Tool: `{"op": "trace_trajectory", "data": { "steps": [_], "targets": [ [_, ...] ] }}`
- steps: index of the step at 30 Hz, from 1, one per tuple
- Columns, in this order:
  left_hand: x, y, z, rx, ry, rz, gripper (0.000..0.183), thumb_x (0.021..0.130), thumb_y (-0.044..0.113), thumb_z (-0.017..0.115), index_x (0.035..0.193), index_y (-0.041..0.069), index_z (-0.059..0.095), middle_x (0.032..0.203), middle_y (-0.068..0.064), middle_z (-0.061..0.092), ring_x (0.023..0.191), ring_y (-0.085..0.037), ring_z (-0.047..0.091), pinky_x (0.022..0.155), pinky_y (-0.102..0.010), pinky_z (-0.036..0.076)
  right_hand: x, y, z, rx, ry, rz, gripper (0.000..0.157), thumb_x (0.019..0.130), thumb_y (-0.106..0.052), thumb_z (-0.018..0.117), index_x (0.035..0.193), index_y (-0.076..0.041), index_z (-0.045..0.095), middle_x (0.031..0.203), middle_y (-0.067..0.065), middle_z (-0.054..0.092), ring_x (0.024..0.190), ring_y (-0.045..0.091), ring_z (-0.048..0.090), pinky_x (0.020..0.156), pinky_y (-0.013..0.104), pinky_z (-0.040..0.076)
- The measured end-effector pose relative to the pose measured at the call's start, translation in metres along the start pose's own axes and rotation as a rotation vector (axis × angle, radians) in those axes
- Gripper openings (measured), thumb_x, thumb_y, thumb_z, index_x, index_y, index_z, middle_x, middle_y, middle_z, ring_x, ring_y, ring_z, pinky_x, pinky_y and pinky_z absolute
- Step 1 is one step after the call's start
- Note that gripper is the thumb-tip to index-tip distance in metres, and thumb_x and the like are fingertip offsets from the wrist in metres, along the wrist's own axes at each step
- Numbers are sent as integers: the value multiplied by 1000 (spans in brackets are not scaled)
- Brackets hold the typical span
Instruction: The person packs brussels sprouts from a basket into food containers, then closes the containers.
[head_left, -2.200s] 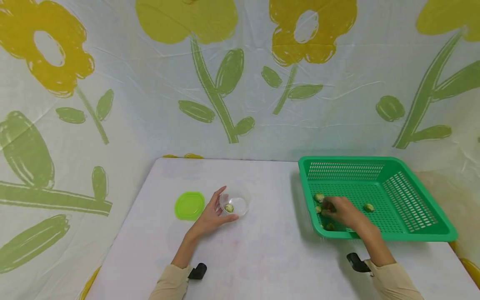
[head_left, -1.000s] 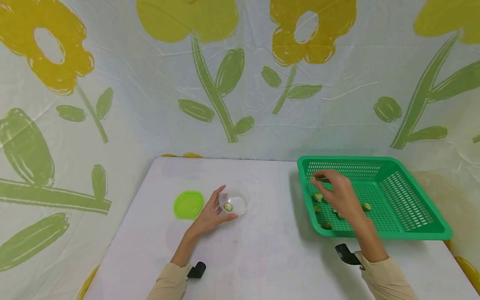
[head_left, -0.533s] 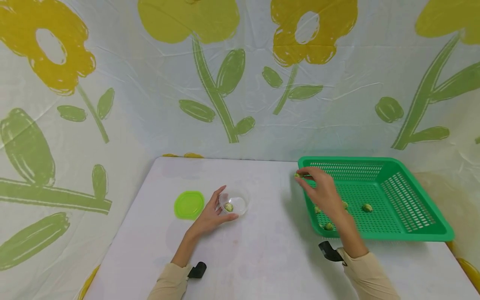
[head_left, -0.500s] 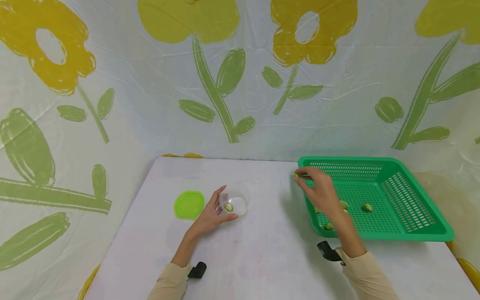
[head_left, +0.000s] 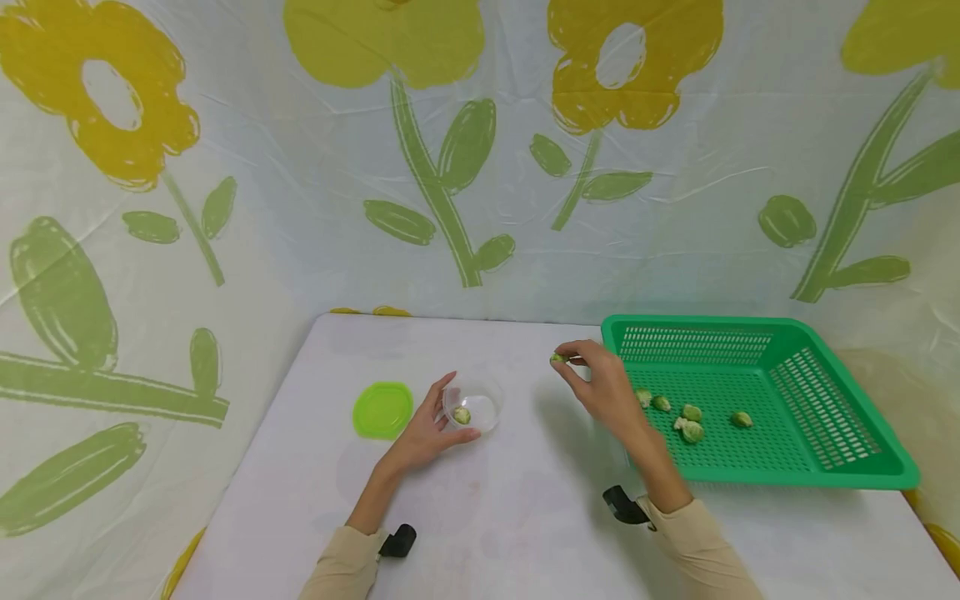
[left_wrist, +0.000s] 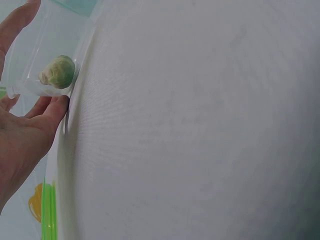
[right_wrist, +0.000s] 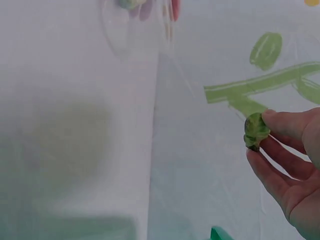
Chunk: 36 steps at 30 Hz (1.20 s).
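Backdrop cloth, white, printed with yellow flowers, green stems and leaves; hung behind and to the left of a white-covered desk. Left sleeve, beige, at the near edge of view, with a small black device at the cuff. Lid, bright lime green, square with rounded corners; lying flat on the desk, just beside the left hand. Left hand, bare; fingers and thumb spread widely and bent round the near and left sides of a container, holding it. Container, clear, open at the top; on the desk, right of the lid. Contents: one Brussels sprout, green with a paler end, lying on the bottom toward the left wall. Held Brussels sprout, small, green; pinched at the fingertips of the right hand, raised above the desk between container and basket. Right hand, bare; fingers set narrow, thumb opposed, gripping that one sprout. Right sleeve, beige, a second black device at the cuff. Basket, green, rectangular, walls slotted, floor perforated; at the right end of the desk, its near left corner partly hidden by the right forearm. Contents: several loose Brussels sprouts, mostly toward the left, one lying apart nearer the middle.
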<state>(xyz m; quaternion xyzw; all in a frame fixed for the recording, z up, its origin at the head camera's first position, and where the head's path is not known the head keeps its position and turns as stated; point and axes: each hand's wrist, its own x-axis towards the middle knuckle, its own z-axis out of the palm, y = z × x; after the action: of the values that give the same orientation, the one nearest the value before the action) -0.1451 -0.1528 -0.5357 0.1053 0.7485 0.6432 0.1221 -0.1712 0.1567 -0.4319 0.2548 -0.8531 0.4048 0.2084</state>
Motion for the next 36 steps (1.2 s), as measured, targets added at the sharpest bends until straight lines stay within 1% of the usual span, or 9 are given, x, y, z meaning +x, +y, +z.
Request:
{"op": "trace_trajectory", "data": {
  "steps": [9, 12, 17, 25, 27, 32, 36],
  "targets": [
    [-2, 3, 1, 10, 12, -9, 106, 85, 20, 88, 165, 22, 18, 170, -10, 12, 156, -30, 13, 123, -43, 28, 2, -5, 23, 12, -18, 4, 18, 89, -2, 79, 106, 2, 73, 102, 12, 74, 95, 29, 71, 85, 44, 62],
    [-2, 3, 1, 16, 12, -13, 106, 85, 20, 88, 165, 23, 18, 170, -12, 13, 156, -31, 15, 123, -44, 28, 2, -6, 31, 29, -12, 6, 19, 89, -2, 80, 106, 2, 73, 102, 12, 73, 94, 29, 71, 85, 44, 62],
    [-2, 3, 1, 7, 14, -14, 106, 85, 21, 88, 165, 22, 18, 170, -12, 12, 156, -31, 14, 123, -46, 27, 4, -10, 43, 77, -9, 7, 18, 88, -1, 80, 105, 3, 73, 102, 13, 73, 95, 31, 71, 85, 45, 62],
    [-3, 6, 1, 21, 18, -11, 106, 86, 22, 87, 165, 22, 17, 170, -11, 14, 156, -30, 17, 123, -46, 27, 8, -16, 62, 135, -59, 43, 17, 90, -1, 78, 106, 4, 72, 103, 14, 73, 97, 30, 70, 88, 44, 61],
    [-4, 5, 1, 21, 16, -9, 106, 86, 22, 87, 165, 21, 17, 170, -12, 14, 156, -31, 17, 123, -47, 27, 8, -17, 67, 144, -71, 47, 16, 91, -1, 78, 106, 3, 72, 103, 14, 73, 97, 30, 70, 88, 44, 61],
    [-2, 1, 0, 18, 16, -6, 107, 85, 23, 88, 165, 21, 18, 169, -13, 15, 155, -30, 19, 122, -46, 29, 6, -21, 77, 179, -92, 60, 15, 91, -2, 77, 105, 2, 72, 102, 13, 73, 96, 30, 70, 88, 48, 61],
    [-1, -1, 1, 13, 10, 2, 108, 84, 24, 88, 165, 21, 17, 169, -14, 15, 155, -31, 20, 122, -47, 29, 5, -21, 85, 196, -119, 59, 15, 91, -1, 77, 105, 2, 72, 102, 13, 73, 96, 29, 70, 87, 46, 61]
  ]
}}
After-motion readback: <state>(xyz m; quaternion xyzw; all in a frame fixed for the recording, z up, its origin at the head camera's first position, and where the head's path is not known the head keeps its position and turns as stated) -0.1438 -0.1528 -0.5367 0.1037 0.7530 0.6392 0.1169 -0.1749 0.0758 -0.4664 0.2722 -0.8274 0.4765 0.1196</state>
